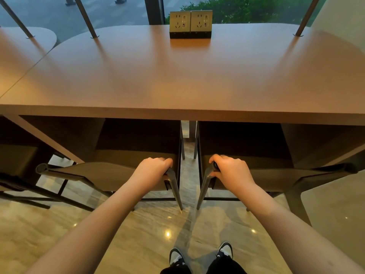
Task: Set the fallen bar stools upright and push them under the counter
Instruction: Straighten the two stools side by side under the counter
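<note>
Centrally, left hand (153,168) and right hand (230,168) clench two upright stools' backrests; uneven pushing could jam them against the counter (177,113).

The counter (177,91) hides both stools' seat fronts; the right stool (276,175) runs off-frame.
</note>
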The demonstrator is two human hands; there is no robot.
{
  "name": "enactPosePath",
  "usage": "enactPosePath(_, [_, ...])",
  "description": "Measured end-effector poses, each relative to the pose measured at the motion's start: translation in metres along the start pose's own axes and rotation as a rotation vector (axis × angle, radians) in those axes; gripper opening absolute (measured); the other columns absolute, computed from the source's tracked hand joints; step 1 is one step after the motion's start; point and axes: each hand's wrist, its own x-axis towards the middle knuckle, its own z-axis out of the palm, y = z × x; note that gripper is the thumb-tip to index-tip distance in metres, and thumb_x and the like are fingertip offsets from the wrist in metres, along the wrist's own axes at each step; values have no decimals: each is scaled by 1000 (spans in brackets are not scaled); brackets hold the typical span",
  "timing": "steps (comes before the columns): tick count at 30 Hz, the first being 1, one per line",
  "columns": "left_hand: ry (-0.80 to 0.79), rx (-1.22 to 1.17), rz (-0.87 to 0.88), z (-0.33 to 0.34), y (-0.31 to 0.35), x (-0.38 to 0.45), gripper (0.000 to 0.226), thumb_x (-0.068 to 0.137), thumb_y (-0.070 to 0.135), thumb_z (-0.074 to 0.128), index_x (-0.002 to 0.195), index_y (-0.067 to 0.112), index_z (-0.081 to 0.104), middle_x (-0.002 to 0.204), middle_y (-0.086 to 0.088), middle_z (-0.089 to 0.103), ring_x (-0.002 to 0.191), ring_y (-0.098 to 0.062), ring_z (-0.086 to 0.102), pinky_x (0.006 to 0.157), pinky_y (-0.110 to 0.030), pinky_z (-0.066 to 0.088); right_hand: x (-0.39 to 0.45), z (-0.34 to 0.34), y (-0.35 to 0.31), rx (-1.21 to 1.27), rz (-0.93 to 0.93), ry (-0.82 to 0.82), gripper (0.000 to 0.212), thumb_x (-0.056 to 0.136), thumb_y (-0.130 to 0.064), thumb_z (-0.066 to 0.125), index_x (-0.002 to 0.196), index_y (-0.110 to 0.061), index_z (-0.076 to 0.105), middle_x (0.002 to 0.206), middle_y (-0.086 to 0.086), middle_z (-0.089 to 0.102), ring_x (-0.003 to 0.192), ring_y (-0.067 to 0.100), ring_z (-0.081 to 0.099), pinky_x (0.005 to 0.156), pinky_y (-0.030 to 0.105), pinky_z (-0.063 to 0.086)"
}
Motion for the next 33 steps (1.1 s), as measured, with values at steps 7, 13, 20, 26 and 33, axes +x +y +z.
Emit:
enactPosePath(7, [0, -40, -5, 0, -1, -3, 28, 94, 30, 66, 119, 22, 55, 104, 3, 67, 89, -16, 67, 75, -25, 50, -1, 1, -3, 13, 9, 7, 37, 85, -31, 76, 118, -22, 61, 99, -1, 71, 81, 21, 71, 67, 30, 53])
enactPosePath(13, [31, -50, -26, 2, 6, -6, 31, 94, 30, 66, 121, 21, 54, 110, 3, 65, 86, -17, 68, 71, -24, 52, -2, 3, -3, 3, 2, -5, 38, 85, -32, 76, 118, -22, 61, 100, -2, 71, 81, 20, 70, 66, 27, 52])
enactPosePath(20, [65, -99, -24, 6, 5, -11, 37, 94, 27, 67, 128, 18, 54, 121, -2, 63, 95, -19, 68, 77, -27, 54, -8, 7, -5, 24, 32, 44, 36, 83, -28, 79, 115, -23, 62, 98, -3, 70, 76, 19, 70, 62, 26, 52])
enactPosePath(26, [85, -152, -4, 2, 10, -18, 64, 94, 48, 62, 149, 23, 39, 151, -3, 44, 135, -21, 48, 104, -37, 48, -13, 5, -13, 14, 34, 31, 60, 83, -36, 77, 136, -20, 54, 134, 5, 61, 122, 27, 59, 102, 41, 46])
enactPosePath(33, [262, -276, -8, -10, 20, -40, 70, 96, 53, 52, 156, 23, 30, 159, -4, 35, 145, -22, 34, 117, -41, 31, -41, -18, -30, 249, 137, 156, 67, 92, -45, 63, 150, -23, 37, 155, 3, 40, 144, 21, 35, 117, 43, 29])
